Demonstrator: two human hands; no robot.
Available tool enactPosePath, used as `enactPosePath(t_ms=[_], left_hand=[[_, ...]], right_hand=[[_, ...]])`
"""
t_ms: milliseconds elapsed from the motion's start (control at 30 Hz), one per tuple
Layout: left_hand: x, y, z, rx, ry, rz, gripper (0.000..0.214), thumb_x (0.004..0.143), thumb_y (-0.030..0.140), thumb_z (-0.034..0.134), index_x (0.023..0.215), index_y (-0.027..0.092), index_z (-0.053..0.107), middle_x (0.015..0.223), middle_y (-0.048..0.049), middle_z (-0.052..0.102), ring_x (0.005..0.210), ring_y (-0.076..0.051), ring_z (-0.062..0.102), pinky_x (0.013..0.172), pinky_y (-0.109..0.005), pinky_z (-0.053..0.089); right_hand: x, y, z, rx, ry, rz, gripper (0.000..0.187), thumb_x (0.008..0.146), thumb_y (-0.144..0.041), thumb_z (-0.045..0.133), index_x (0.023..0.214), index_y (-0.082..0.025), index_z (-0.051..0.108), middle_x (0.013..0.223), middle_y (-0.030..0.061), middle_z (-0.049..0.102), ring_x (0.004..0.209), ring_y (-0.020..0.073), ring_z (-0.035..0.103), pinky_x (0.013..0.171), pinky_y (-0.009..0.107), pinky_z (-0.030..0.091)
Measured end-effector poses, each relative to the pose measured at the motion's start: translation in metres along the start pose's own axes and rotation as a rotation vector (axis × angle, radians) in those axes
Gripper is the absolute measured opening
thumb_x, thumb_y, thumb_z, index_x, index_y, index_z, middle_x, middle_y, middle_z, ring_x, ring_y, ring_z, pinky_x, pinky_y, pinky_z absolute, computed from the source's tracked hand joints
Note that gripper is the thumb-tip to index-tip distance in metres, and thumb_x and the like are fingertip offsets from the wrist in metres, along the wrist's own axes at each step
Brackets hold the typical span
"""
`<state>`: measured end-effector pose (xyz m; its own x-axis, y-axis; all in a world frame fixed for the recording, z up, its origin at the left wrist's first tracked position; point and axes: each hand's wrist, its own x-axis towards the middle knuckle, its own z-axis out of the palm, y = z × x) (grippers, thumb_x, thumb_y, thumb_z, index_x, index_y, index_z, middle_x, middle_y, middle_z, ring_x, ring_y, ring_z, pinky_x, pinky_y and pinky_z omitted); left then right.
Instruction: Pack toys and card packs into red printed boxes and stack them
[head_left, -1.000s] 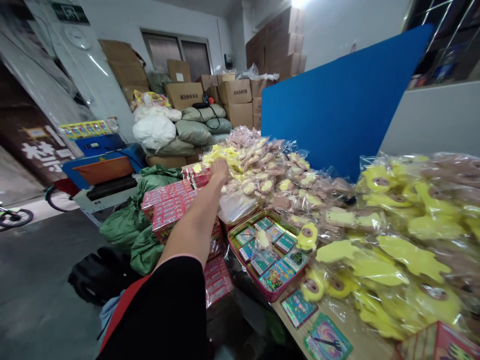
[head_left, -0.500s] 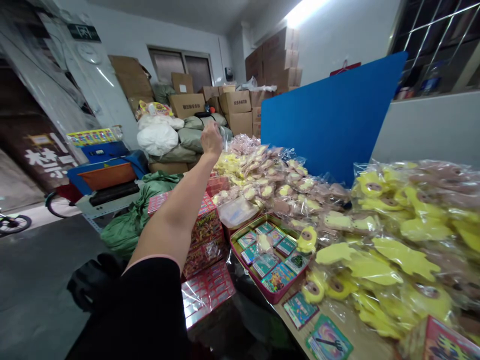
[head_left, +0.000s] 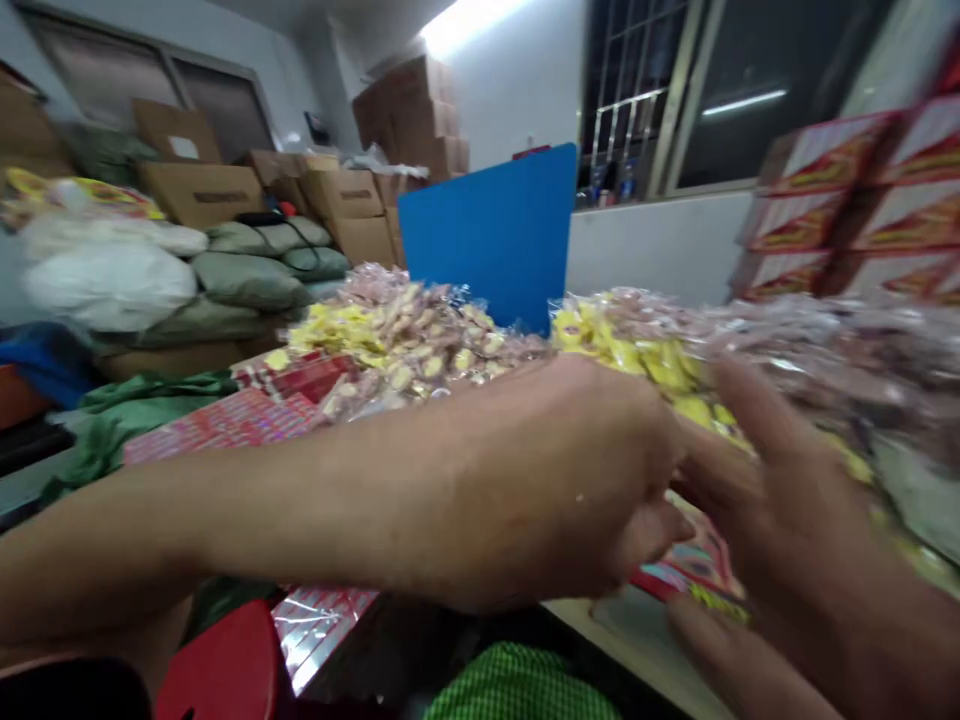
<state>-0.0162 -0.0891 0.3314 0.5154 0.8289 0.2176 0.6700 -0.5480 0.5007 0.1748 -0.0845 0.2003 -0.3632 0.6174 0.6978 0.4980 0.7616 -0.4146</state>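
My left hand [head_left: 555,480] reaches across the middle of the head view, back of the hand toward me. Its fingers are curled closed, and whatever they may hold is hidden. My right hand [head_left: 817,570], blurred, is at the lower right with thumb and fingers spread apart. Between and behind the two hands shows part of a red printed box [head_left: 701,560] on the table [head_left: 630,640]. The right thumb and fingers lie on either side of this box; whether they touch it I cannot tell.
Behind my hands are heaps of bagged yellow toys [head_left: 600,335] and bagged pinkish-brown toys [head_left: 427,325]. A blue board [head_left: 487,230] stands at the back. Red-and-white cartons [head_left: 817,200] are stacked at right. A red stool [head_left: 225,665] is at lower left.
My view has swung to the right. My left hand has come back from far over the heap to just in front of me. My right hand has entered at the lower right.
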Motion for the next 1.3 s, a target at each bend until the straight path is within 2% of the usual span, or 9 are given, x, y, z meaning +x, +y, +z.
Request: enactPosePath(t_ms=[167,267,500,633,800,900,1033,1200,1300], left_hand=[[0.004,-0.012,0.021,-0.331,-0.145,-0.122,0.034,0.091,0.033,0.063,0.060,0.019,0.061,0.049,0.0033,0.055,0.040,-0.007,0.045,0.043,-0.019,0.031],[0.010,-0.036,0.032,-0.485,-0.292,-0.227,0.036,0.094,0.043,0.059,0.068,0.019,0.059,0.052,0.0025,0.058,0.039,-0.008,0.044,0.041,-0.019,0.031],[-0.005,-0.083,0.094,-0.604,-0.582,-0.162,0.020,0.085,0.037,0.072,0.086,0.018,0.068,0.065,0.0024,0.062,0.056,-0.009,0.051,0.051,-0.018,0.038],[-0.017,-0.124,0.138,-0.491,-0.415,-0.109,0.028,0.093,0.040,0.060,0.083,0.018,0.074,0.074,-0.0034,0.071,0.067,-0.014,0.064,0.060,-0.021,0.049],[-0.039,-0.146,0.197,-0.276,0.095,0.142,0.016,0.096,0.027,0.057,0.090,0.024,0.072,0.088,-0.0042,0.074,0.080,-0.020,0.070,0.070,-0.028,0.058],[-0.044,-0.133,0.229,-0.110,0.384,0.313,0.019,0.091,0.013,0.061,0.100,0.026,0.072,0.122,-0.0082,0.072,0.114,-0.025,0.068,0.096,-0.040,0.057],[-0.036,-0.109,0.246,-0.064,0.359,0.500,0.027,0.087,0.005,0.060,0.105,0.023,0.068,0.132,-0.0117,0.070,0.126,-0.028,0.064,0.101,-0.046,0.057],[-0.030,-0.102,0.235,-0.213,0.287,0.430,0.026,0.093,0.005,0.057,0.110,0.023,0.064,0.090,-0.0039,0.076,0.087,-0.018,0.073,0.079,-0.034,0.063],[-0.028,-0.112,0.234,-0.016,0.384,0.426,0.023,0.091,0.005,0.061,0.107,0.021,0.065,0.112,-0.0103,0.076,0.109,-0.025,0.070,0.091,-0.043,0.060]], right_hand=[[-0.001,-0.028,-0.005,0.410,-0.101,0.289,0.025,0.100,-0.029,0.049,0.118,-0.026,0.065,0.100,0.0050,0.072,0.088,0.0248,0.069,0.069,0.034,0.058],[-0.014,-0.012,-0.007,0.516,-0.163,0.393,0.015,0.093,-0.025,0.052,0.083,-0.022,0.062,0.080,0.0027,0.065,0.076,0.0207,0.062,0.064,0.031,0.049],[-0.066,-0.009,-0.017,0.643,-0.067,0.560,0.012,0.088,-0.015,0.047,0.080,-0.021,0.055,0.071,-0.0020,0.055,0.065,0.0144,0.051,0.062,0.027,0.042],[-0.109,-0.012,-0.034,0.299,-0.333,0.567,0.013,0.097,-0.022,0.051,0.105,-0.022,0.062,0.090,0.0017,0.065,0.079,0.0173,0.060,0.072,0.029,0.049],[-0.188,0.071,-0.055,-0.370,0.182,0.827,0.042,0.100,-0.035,0.048,0.138,-0.020,0.053,0.118,0.0157,0.067,0.107,0.0325,0.067,0.088,0.048,0.058],[-0.216,0.133,-0.046,-0.569,0.106,0.805,0.068,0.092,-0.034,0.049,0.153,-0.007,0.036,0.147,0.0275,0.051,0.138,0.0410,0.049,0.110,0.060,0.045],[-0.211,0.166,-0.024,-0.560,0.011,0.927,0.082,0.092,-0.034,0.047,0.158,0.006,0.021,0.151,0.0323,0.046,0.138,0.0406,0.051,0.110,0.055,0.047],[-0.208,0.155,-0.024,-0.700,-0.038,1.140,0.083,0.092,-0.037,0.054,0.162,-0.001,0.026,0.124,0.0284,0.068,0.103,0.0453,0.071,0.085,0.057,0.058],[-0.216,0.147,-0.027,-0.735,-0.059,1.226,0.086,0.092,-0.038,0.055,0.163,-0.001,0.024,0.106,0.0264,0.073,0.089,0.0456,0.073,0.078,0.058,0.058]])
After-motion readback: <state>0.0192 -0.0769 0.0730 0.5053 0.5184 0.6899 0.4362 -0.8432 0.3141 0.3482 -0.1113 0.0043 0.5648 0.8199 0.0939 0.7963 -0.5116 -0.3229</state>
